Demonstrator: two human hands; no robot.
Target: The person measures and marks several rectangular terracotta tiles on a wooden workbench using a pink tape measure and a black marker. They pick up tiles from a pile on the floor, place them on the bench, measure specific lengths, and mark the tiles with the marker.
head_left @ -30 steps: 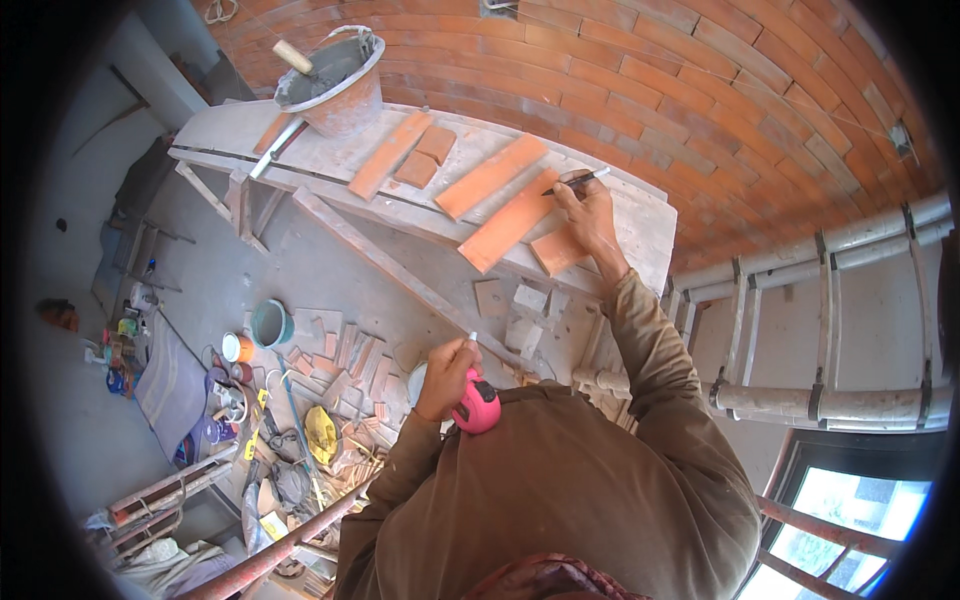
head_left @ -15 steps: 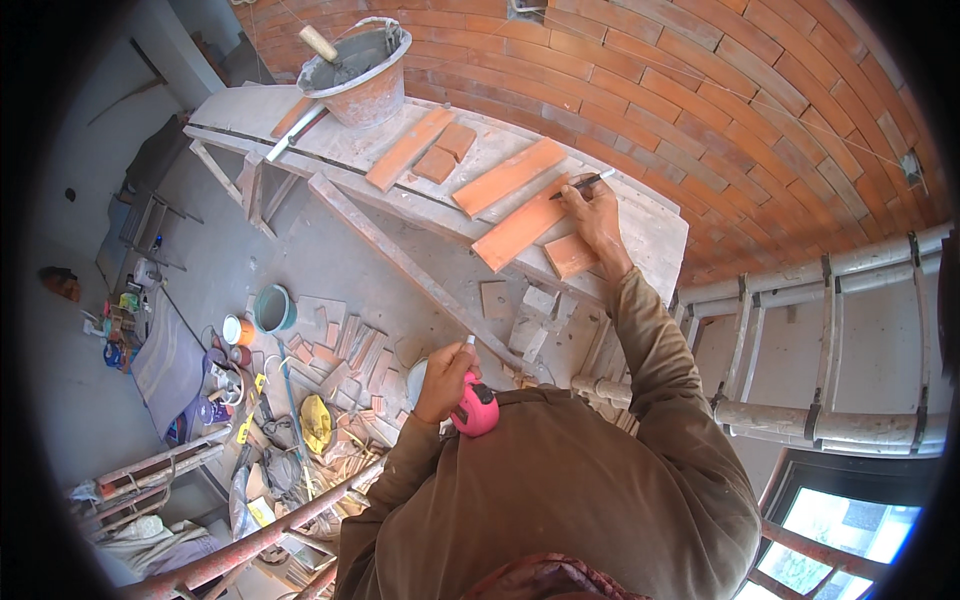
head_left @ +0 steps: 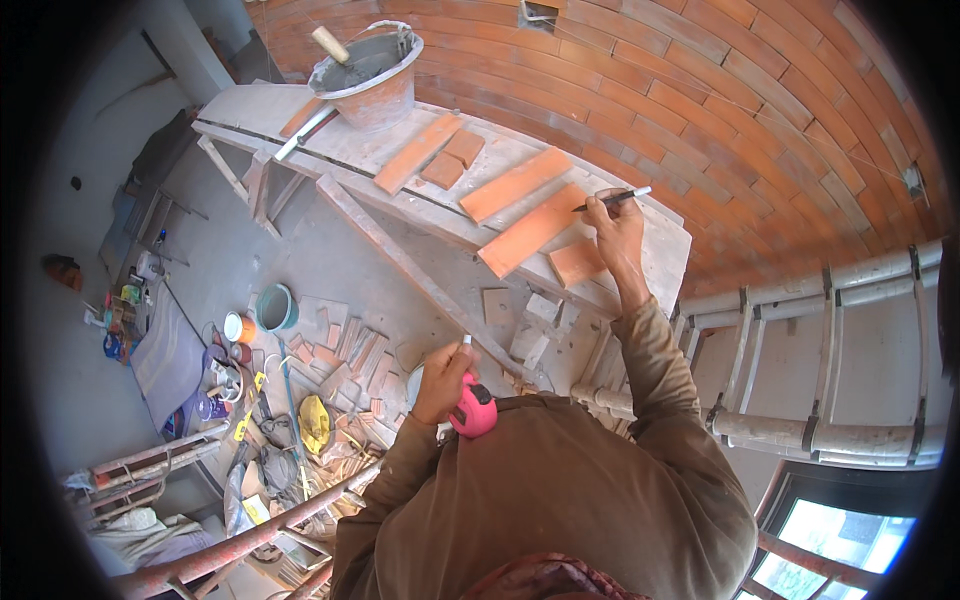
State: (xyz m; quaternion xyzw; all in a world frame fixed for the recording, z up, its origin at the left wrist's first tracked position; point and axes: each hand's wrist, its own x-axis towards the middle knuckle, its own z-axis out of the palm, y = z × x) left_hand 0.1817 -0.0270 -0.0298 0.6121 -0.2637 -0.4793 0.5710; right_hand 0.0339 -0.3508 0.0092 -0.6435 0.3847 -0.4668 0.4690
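My right hand [head_left: 618,238] pinches a dark marker pen [head_left: 640,192] with a white end. Its tip points left, over or near the right end of a long orange brick tile [head_left: 532,232]. Close to the chest, my left hand [head_left: 441,382] is closed round a pink tape measure [head_left: 476,412]; a small white tip sticks up from the same fist. Beside the marked-out tile lie a second long brick tile [head_left: 515,184] and, below my right wrist, a short tile piece [head_left: 577,262]. All rest on a plank platform [head_left: 648,250].
Farther left on the platform are another long tile [head_left: 420,153], two small pieces, and a mortar bucket [head_left: 375,95] with a wooden handle in it. A brick wall [head_left: 680,110] rises behind. Scaffold pipes [head_left: 770,420] stand right. Tile pieces and tools litter the floor below.
My right hand has shifted slightly to the right with the pen, and the pen lies more level. My left hand keeps the tape measure. The whole view has shifted a little.
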